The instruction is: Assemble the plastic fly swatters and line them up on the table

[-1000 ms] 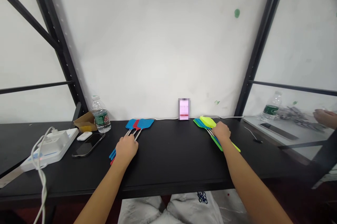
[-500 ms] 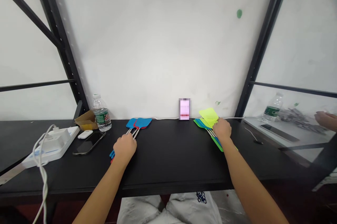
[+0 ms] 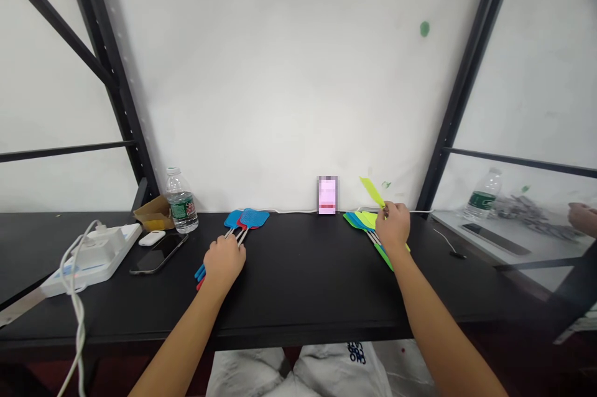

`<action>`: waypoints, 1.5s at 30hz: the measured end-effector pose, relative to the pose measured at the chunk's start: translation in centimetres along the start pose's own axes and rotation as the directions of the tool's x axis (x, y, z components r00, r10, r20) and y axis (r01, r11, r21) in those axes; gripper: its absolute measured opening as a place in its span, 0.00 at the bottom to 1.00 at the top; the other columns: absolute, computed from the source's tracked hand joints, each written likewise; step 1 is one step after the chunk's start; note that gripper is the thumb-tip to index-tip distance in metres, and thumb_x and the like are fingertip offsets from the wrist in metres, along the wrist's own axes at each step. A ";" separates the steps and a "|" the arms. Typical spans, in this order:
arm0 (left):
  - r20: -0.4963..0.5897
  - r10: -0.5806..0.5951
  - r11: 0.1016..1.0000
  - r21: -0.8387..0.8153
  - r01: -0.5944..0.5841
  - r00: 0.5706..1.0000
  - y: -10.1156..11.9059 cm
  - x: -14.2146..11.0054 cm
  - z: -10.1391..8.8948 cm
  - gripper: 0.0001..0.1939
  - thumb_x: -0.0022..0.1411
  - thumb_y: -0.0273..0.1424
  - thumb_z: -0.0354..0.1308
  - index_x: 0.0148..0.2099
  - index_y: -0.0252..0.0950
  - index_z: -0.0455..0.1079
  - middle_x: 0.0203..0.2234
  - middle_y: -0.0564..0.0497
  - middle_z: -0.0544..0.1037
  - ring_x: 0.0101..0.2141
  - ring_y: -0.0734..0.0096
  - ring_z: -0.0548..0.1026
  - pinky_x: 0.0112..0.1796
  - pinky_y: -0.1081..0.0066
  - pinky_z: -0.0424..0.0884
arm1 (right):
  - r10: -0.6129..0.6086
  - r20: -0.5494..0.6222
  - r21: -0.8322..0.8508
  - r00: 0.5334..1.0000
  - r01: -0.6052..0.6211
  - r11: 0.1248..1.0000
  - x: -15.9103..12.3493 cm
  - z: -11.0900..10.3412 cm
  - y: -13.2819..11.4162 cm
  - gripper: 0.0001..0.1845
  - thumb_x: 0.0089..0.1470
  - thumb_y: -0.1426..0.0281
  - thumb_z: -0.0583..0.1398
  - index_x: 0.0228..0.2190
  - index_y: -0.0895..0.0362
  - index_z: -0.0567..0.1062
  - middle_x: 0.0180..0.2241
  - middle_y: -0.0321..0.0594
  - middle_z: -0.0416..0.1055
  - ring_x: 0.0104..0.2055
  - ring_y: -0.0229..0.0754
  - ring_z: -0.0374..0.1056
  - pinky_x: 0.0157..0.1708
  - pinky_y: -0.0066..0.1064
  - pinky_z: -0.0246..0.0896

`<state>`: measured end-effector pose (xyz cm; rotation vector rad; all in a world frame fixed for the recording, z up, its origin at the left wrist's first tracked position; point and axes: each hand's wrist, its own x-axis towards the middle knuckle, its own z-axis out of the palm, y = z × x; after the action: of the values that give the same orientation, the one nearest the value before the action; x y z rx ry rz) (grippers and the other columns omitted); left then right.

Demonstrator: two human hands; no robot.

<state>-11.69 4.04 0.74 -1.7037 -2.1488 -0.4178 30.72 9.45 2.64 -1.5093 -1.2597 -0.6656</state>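
Black worktop [image 3: 298, 303]. Hands apart: left hand [image 3: 224, 261] over blue fly swatter handles [image 3: 239, 237], grip unclear; right hand [image 3: 392, 227] pinches yellow fly swatter [image 3: 372, 191], head at 11 o'clock. Risk: edge pinch slips, dropping it onto green swatters [image 3: 357, 220].

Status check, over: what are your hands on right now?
Left hand on handles of blue and red swatters. Right hand pinching yellow swatter, head tilted up, above green swatters. Phone lies left of left hand.

One head-worn camera (close), facing forward and down.
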 end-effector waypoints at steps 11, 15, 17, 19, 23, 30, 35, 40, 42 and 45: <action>-0.101 0.191 0.961 -0.182 -0.207 0.976 1.7 -0.5 -0.5 0.11 0.64 0.34 0.46 0.31 0.37 0.63 0.31 0.47 0.71 0.33 0.64 0.71 0.32 0.68 0.61 | -0.429 0.010 0.278 0.903 0.409 0.869 -3.1 -0.6 -6.7 0.16 0.56 0.77 0.54 0.42 0.55 0.77 0.30 0.40 0.65 0.31 0.41 0.61 0.32 0.31 0.54; -0.091 0.241 0.938 -0.235 -0.256 0.966 1.9 -0.7 -0.4 0.11 0.64 0.34 0.46 0.30 0.38 0.60 0.31 0.49 0.70 0.32 0.66 0.70 0.29 0.68 0.58 | -0.653 0.130 0.339 0.747 0.585 0.737 -5.2 0.0 -8.9 0.18 0.55 0.79 0.54 0.45 0.56 0.75 0.30 0.41 0.68 0.30 0.40 0.62 0.30 0.30 0.52; -0.077 0.249 0.930 -0.261 -0.260 0.965 1.9 -0.7 -0.4 0.11 0.65 0.34 0.46 0.30 0.38 0.59 0.31 0.49 0.69 0.32 0.66 0.70 0.29 0.69 0.57 | -0.714 0.173 0.364 0.679 0.630 0.686 -6.1 0.2 -9.7 0.17 0.55 0.78 0.55 0.45 0.56 0.74 0.31 0.41 0.68 0.30 0.39 0.63 0.30 0.29 0.51; -0.055 0.265 0.921 -0.281 -0.269 0.963 1.9 -0.6 -0.4 0.11 0.65 0.34 0.46 0.30 0.38 0.59 0.30 0.50 0.69 0.31 0.67 0.69 0.29 0.70 0.57 | -0.749 0.202 0.383 0.631 0.653 0.653 -6.8 0.3 -10.3 0.15 0.57 0.75 0.55 0.45 0.56 0.74 0.32 0.41 0.69 0.30 0.38 0.63 0.29 0.29 0.51; -0.004 0.319 0.893 -0.334 -0.302 0.948 2.0 -0.7 -0.6 0.09 0.64 0.34 0.48 0.32 0.38 0.61 0.31 0.50 0.69 0.32 0.68 0.69 0.32 0.71 0.59 | -0.813 0.235 0.446 0.533 0.684 0.577 -7.8 0.2 -11.4 0.10 0.60 0.68 0.55 0.41 0.56 0.74 0.32 0.41 0.69 0.28 0.36 0.63 0.28 0.29 0.49; 0.016 0.452 0.767 -0.517 -0.380 0.892 2.5 -1.5 -1.4 0.12 0.62 0.38 0.51 0.46 0.40 0.65 0.34 0.52 0.68 0.33 0.69 0.70 0.35 0.70 0.63 | -0.856 0.252 0.519 0.452 0.683 0.513 -8.8 -0.3 -12.7 0.13 0.62 0.63 0.53 0.40 0.58 0.73 0.33 0.44 0.70 0.29 0.38 0.65 0.26 0.29 0.48; 0.055 0.485 0.734 -0.568 -0.372 0.873 2.6 -1.6 -1.7 0.20 0.61 0.40 0.52 0.55 0.44 0.64 0.37 0.51 0.67 0.35 0.68 0.70 0.35 0.71 0.65 | -0.864 0.239 0.559 0.443 0.665 0.495 -8.8 -0.8 -13.1 0.15 0.62 0.63 0.52 0.43 0.58 0.72 0.35 0.46 0.72 0.31 0.40 0.67 0.27 0.30 0.52; 0.038 0.517 0.708 -0.580 -0.403 0.855 2.4 -1.6 -1.5 0.23 0.61 0.40 0.53 0.58 0.45 0.63 0.37 0.51 0.66 0.32 0.69 0.69 0.35 0.71 0.65 | -0.862 0.229 0.592 0.451 0.638 0.491 -8.6 -1.3 -13.2 0.16 0.62 0.63 0.52 0.45 0.59 0.71 0.37 0.47 0.73 0.31 0.40 0.68 0.28 0.30 0.55; 0.014 0.530 0.691 -0.587 -0.422 0.848 2.4 -1.7 -1.3 0.23 0.60 0.40 0.54 0.58 0.45 0.63 0.38 0.51 0.66 0.32 0.70 0.68 0.36 0.71 0.66 | -0.860 0.220 0.629 0.460 0.607 0.485 -8.7 -1.4 -13.2 0.17 0.62 0.63 0.52 0.46 0.59 0.71 0.38 0.47 0.73 0.32 0.41 0.69 0.29 0.31 0.57; -0.002 0.525 0.683 -0.597 -0.422 0.851 2.6 -1.9 -1.3 0.23 0.60 0.41 0.54 0.57 0.46 0.63 0.38 0.52 0.66 0.32 0.71 0.68 0.37 0.71 0.66 | -0.788 0.222 0.700 0.575 0.468 0.539 -9.3 -1.5 -13.3 0.16 0.62 0.65 0.52 0.46 0.57 0.72 0.38 0.46 0.74 0.35 0.43 0.70 0.34 0.33 0.62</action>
<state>-8.69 2.42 1.01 -2.6366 -1.6460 -0.8621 15.80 3.77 -0.42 -0.6386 -2.2860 -0.2518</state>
